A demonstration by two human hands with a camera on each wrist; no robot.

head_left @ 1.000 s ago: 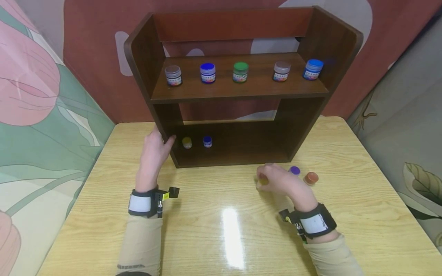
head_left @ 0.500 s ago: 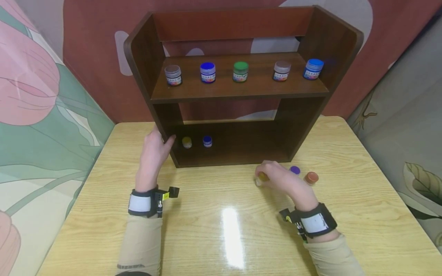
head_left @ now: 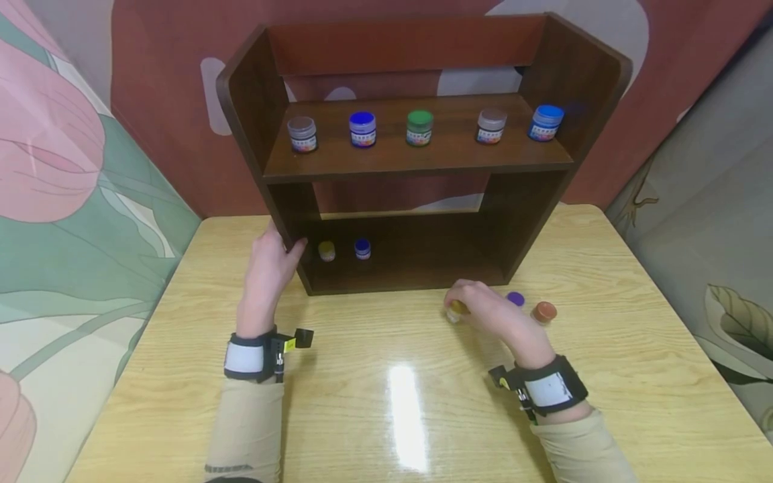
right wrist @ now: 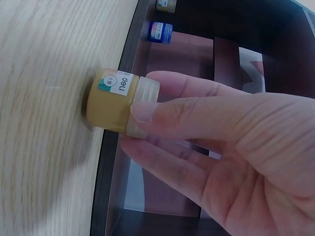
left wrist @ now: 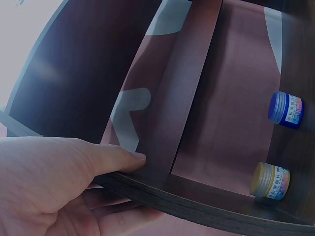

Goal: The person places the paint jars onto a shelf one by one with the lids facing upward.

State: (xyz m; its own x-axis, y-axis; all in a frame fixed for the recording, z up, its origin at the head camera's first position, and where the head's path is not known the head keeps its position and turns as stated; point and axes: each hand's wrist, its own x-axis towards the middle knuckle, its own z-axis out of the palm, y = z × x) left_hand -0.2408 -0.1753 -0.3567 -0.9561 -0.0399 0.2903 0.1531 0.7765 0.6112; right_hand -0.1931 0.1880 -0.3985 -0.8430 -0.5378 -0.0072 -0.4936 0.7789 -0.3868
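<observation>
My left hand (head_left: pixel 266 278) grips the left side panel of a dark brown wooden shelf (head_left: pixel 423 173), thumb inside and fingers outside. Between the thumb and fingers of my right hand (head_left: pixel 498 315) is a mustard-yellow paint jar (right wrist: pixel 112 103), pinched by its clear lid in front of the shelf's lower edge. Whether the jar touches the table cannot be made out. On the lower board stand a yellow paint jar (left wrist: pixel 270 181) and a blue paint jar (left wrist: pixel 286 109), just right of my left thumb. Just beyond my right hand are a purple-lidded jar (head_left: pixel 516 298), partly hidden, and a reddish-brown jar (head_left: pixel 544 312).
Spaced along the upper board are a clear-lidded jar (head_left: pixel 302 134), a dark blue jar (head_left: pixel 363 129), a green jar (head_left: pixel 419 128), another clear-lidded jar (head_left: pixel 491 126) and a bright blue jar (head_left: pixel 546 123). The shelf stands on a light wood table (head_left: pixel 338 402) against a patterned backdrop.
My right hand has shifted slightly left and toward the shelf with the mustard-yellow jar, and more of the jar now shows. My left hand has stayed on the side panel.
</observation>
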